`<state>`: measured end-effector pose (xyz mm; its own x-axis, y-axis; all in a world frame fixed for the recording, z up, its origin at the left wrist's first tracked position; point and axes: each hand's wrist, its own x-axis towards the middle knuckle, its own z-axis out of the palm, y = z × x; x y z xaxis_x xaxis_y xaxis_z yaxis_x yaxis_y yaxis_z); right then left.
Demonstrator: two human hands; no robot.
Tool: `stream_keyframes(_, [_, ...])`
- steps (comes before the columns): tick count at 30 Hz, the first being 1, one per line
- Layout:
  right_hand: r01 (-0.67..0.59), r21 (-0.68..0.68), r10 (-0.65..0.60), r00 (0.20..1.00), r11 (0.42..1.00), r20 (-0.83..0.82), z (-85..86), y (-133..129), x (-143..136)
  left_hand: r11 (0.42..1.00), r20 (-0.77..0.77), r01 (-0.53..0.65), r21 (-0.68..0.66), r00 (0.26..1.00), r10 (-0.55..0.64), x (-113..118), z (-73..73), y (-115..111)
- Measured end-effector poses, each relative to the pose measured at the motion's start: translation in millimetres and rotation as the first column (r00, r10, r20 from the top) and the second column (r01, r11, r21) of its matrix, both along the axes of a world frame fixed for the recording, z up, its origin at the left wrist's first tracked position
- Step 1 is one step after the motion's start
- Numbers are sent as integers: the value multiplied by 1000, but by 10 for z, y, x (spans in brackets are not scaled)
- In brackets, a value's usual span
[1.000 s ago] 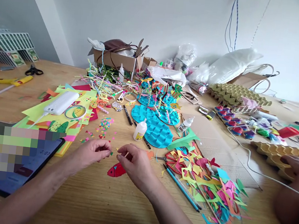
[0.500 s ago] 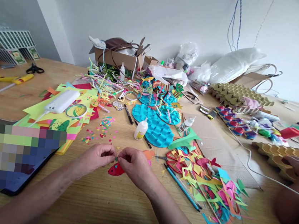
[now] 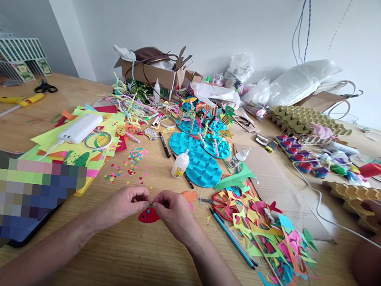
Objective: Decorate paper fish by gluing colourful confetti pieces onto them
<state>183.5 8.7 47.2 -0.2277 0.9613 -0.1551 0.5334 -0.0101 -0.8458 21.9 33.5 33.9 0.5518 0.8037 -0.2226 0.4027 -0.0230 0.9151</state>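
Note:
A red paper fish with a drawn eye and a small blue patch lies on the table, its rear part covered by my right hand. My left hand is closed in a pinch just above the fish's front half. The fingertips of both hands meet over the fish. A tiny green bit shows between them, too small to name, and I cannot tell which hand has it. Beyond my right hand lies an orange paper shape. A white glue bottle stands upright behind my hands.
Confetti bits lie ahead to the left, and blue textured ovals behind the bottle. Paper scraps, blue pens and a wooden stick are on the right. Another person's hand touches an egg tray.
My two hands have hardly shifted and still pinch over the fish. The green bit between the fingertips shows a little more. The view has moved very slightly.

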Motion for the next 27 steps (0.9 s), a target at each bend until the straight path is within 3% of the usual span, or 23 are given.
stream_keyframes(20, [-73, 31, 70, 995, 997, 77, 3, -39, 44, 999, -116, 33, 7, 993, -32, 19, -94, -7])
stream_keyframes(23, [-76, -7, 76, 990, 997, 119, 7, -49, 52, 998, -158, 24, 59, 987, -15, -4, -66, -36])
stream_keyframes(27, [-88, -13, 88, 964, 996, 250, -37, -85, 37, 974, -302, -2, 227, 951, 72, -45, -14, -182])
